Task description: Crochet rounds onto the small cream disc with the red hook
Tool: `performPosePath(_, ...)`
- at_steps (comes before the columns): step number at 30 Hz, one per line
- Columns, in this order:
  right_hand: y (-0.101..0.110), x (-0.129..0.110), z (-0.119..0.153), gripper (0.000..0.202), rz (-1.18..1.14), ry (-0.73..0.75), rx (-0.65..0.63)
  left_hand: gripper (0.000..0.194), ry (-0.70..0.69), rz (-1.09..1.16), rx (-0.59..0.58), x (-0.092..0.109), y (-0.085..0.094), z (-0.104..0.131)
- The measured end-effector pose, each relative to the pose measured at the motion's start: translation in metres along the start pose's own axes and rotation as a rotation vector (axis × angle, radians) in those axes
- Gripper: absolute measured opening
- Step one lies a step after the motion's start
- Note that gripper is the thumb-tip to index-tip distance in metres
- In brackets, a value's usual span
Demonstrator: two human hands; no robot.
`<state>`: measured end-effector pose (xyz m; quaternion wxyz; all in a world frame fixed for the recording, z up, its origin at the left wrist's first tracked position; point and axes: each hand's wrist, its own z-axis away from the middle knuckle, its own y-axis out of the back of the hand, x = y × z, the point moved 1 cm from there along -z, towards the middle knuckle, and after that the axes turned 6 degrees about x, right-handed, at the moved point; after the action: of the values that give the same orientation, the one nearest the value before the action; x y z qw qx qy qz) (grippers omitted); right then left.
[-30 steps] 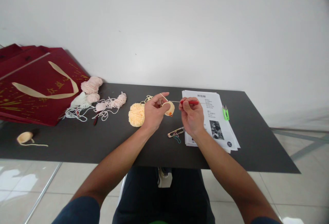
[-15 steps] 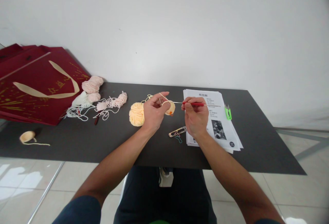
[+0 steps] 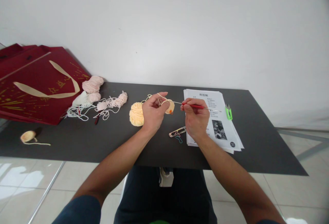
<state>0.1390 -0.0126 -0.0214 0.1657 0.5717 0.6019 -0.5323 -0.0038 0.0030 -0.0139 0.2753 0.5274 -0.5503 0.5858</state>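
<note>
Between the thumb and fingers of my left hand is a small cream crochet piece with an orange spot; a strand of yarn runs over the raised index finger. My right hand grips a crochet hook by its red handle, its thin metal shaft pointing left to the crochet piece. Whether the hook's tip sits inside a stitch is too small to tell. Just left of my left hand lies a yellow yarn ball, partly covered by it.
Printed sheets lie under my right hand, with green thread snips on their edge. Beige-handled snips and stitch markers lie nearer me. Leftward are pink yarn, a cream crochet cup and a red gift bag.
The hook has tilted slightly, its right end now lower. My left hand and the crochet piece have shifted a little to the left.
</note>
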Motion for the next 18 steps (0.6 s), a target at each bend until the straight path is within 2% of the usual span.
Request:
performPosePath(7, -0.002, 0.001, 0.006, 0.015, 0.059, 0.064, 0.001, 0.03, -0.026, -0.006, 0.041, -0.002, 0.002, 0.0)
performPosePath(18, 0.0, -0.005, 0.014, 0.015, 0.227, 0.134, -0.065, 0.03, -0.009, 0.009, 0.088, 0.001, 0.001, -0.002)
